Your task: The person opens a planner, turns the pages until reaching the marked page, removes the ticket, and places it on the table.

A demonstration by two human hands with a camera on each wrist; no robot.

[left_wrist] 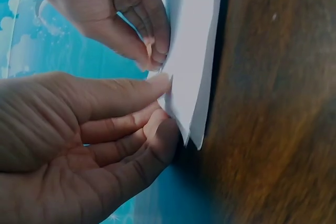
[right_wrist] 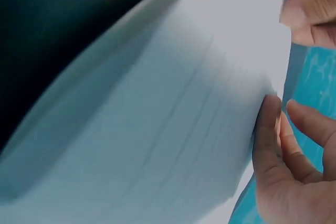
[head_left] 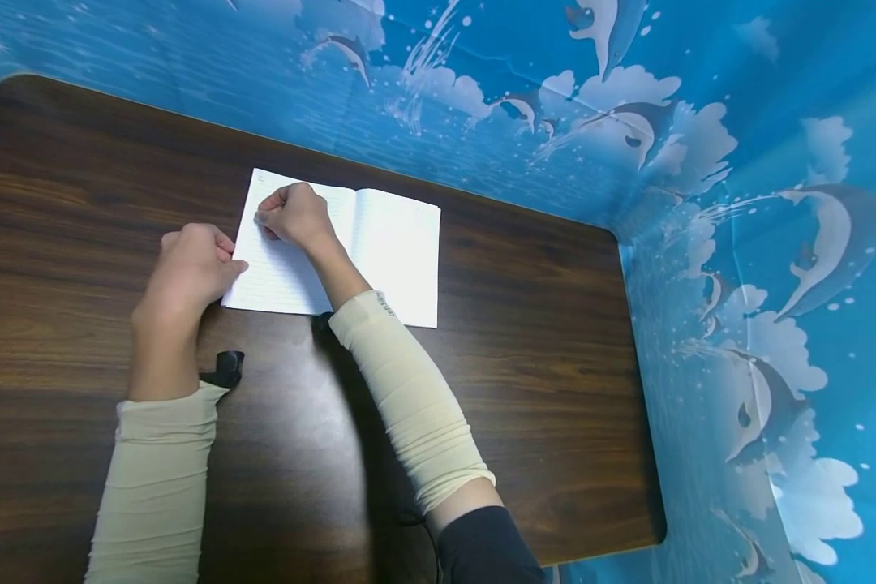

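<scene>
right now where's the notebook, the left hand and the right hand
notebook [head_left: 397, 251], head view, bare right-hand page
left hand [head_left: 190, 272], head view, back of the hand
right hand [head_left: 297, 215], head view, back of the hand

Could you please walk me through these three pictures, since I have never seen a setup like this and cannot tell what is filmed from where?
There is no machine here: a person works with two bare hands, wearing three small cameras. The wide picture comes from a camera on the head, looking down at a dark wooden table with a blue dolphin-print backdrop behind it. An open lined notebook lies on the table. The left hand touches the notebook's left edge, and the right hand rests, fingers curled, on the left page near its upper corner.

The other two pictures come from cameras strapped to the wrists. The left wrist view shows both hands' fingertips meeting the page edges close up. The right wrist view is mostly blurred paper, with fingers at its edge. Whether a page is actually pinched, I cannot tell.
</scene>
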